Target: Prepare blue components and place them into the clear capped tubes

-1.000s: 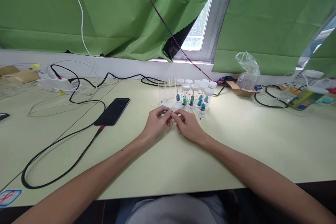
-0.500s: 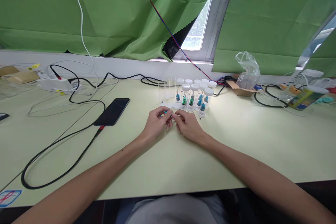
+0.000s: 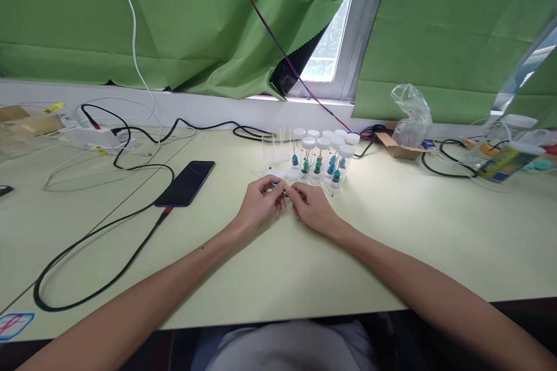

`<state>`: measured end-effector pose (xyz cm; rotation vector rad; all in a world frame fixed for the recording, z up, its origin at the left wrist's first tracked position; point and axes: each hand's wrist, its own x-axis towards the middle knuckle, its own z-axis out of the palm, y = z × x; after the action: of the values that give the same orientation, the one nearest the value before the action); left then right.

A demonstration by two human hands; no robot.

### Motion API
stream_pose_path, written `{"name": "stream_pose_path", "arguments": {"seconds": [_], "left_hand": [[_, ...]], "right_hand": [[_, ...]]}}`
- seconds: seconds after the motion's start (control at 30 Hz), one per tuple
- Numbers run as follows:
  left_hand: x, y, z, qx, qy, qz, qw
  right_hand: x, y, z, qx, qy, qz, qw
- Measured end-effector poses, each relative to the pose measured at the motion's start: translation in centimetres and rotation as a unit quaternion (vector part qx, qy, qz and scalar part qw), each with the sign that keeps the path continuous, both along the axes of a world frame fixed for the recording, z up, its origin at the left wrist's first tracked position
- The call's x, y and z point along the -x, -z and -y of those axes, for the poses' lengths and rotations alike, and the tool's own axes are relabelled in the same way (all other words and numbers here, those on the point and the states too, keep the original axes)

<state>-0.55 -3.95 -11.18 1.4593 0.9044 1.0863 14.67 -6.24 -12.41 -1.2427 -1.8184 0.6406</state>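
Pinching one small blue piece (image 3: pixel 275 185), the left hand (image 3: pixel 257 202) meets the right hand (image 3: pixel 314 207) above the smooth table (image 3: pixel 282 278); whether the right grips anything cannot be told. One flat black phone (image 3: pixel 186 184) lies leftward. Beyond stand about nine clear, white-capped vials (image 3: pixel 321 157), several containing blue or green pieces (image 3: pixel 318 168), beside roughly three clear cylinders (image 3: pixel 278 151). One crinkled plastic bag (image 3: pixel 411 119) sits in or on a cardboard box (image 3: pixel 401 153).

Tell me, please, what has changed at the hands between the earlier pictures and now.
Nothing visibly, beyond a slight shift of the view. The left hand still holds a small blue piece, the right hand stays close beside it, and the capped tubes and phone stayed put.
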Motion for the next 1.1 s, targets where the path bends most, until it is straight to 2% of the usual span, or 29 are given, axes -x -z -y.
{"name": "stream_pose_path", "arguments": {"seconds": [0.63,1.1], "left_hand": [[-0.01,0.25,-0.11,0.001,0.011,-0.001,1.0],[-0.02,0.24,-0.08,-0.01,0.003,-0.004,1.0]], "right_hand": [[-0.02,-0.02,0.03,0.008,-0.012,0.011,1.0],[0.07,-0.19,0.22,0.026,-0.019,-0.027,0.999]]}}
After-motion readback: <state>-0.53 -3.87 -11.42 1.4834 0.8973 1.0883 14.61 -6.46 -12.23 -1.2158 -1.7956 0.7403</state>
